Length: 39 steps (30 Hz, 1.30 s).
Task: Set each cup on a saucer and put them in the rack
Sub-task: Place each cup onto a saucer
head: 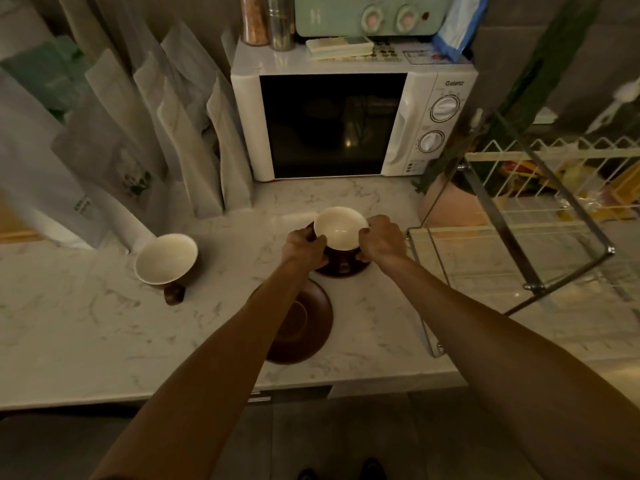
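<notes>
A brown cup with a white inside (341, 228) sits on a brown saucer (341, 270) in the middle of the marble counter. My left hand (306, 247) grips its left side and my right hand (381, 239) grips its right side. Whether the fingers hold the cup or the saucer rim is unclear. A second brown saucer (301, 323) lies bare nearer to me, partly under my left forearm. A second cup (166, 259) stands alone to the left, its handle toward me. The wire rack (519, 230) stands at the right.
A white microwave (346, 123) stands behind the cups, with a green toaster oven (367, 13) on top. Several paper bags (145, 133) lean at the back left. The counter's front edge (207, 393) runs below my forearms. A pink pot (446, 206) sits beside the rack.
</notes>
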{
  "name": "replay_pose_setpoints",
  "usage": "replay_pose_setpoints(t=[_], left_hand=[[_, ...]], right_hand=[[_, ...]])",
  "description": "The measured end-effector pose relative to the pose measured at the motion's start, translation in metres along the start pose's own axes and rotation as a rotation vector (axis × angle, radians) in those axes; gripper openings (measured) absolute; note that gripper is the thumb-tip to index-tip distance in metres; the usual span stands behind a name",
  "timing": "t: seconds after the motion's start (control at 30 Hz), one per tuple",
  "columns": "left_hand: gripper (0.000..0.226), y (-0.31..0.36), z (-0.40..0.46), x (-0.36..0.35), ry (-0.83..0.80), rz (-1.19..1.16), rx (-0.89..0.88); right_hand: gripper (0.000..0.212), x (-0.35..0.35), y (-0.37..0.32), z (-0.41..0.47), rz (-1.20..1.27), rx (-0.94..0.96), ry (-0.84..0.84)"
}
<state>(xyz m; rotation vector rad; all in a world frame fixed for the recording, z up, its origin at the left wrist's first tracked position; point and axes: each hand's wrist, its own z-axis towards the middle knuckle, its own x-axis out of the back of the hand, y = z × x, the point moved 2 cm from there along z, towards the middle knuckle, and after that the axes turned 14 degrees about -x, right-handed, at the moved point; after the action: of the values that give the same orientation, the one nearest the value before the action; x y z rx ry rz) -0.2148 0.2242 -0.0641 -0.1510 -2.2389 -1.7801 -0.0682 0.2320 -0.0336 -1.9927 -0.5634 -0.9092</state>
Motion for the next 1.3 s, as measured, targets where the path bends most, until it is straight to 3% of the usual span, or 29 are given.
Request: replay_pose_setpoints(t=[0.7, 1.07, 1.2, 1.3], left_hand=[[0.042, -0.013, 0.005, 0.0, 0.0, -0.062, 0.027], [0.047, 0.0, -0.009, 0.01, -0.086, -0.034, 0.016], [0.05, 0.001, -0.015, 0.023, -0.102, -0.004, 0.007], [0.053, 0.001, -0.019, 0.036, -0.113, 0.082, -0.039]], right_hand=[[0.033, -0.005, -0.004, 0.004, 0.003, -0.022, -0.057], [0.033, 0.0, -0.007, -0.005, 0.028, -0.049, -0.102], [0.033, 0.002, -0.012, -0.014, -0.118, -0.02, -0.068], [0.04, 0.005, -0.019, -0.024, -0.358, 0.058, 0.078]])
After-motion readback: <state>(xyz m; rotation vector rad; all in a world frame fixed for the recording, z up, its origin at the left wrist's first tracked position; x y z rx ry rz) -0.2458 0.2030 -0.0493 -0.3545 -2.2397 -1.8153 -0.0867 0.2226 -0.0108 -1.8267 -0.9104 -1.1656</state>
